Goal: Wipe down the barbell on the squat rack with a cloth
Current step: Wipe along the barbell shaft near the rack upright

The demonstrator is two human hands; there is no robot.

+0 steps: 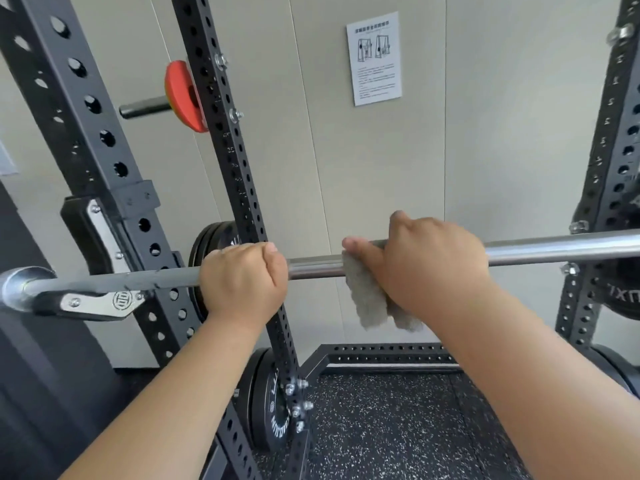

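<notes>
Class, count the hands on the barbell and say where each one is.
2. The left hand grips the bare barbell in front of a rack upright; the right hand, further right, holds the cloth on it. None seems hidden.

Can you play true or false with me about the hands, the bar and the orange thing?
1. The right hand holds a grey cloth against the barbell. True.
2. The left hand holds the cloth too. False: it grips the bare bar, apart from the cloth.
3. The orange plate is on the barbell. False: it sits higher up, on a peg on the rack.
4. A paper sheet is on the wall. True.
5. The barbell lies on the floor. False: it is up on the rack.
</notes>
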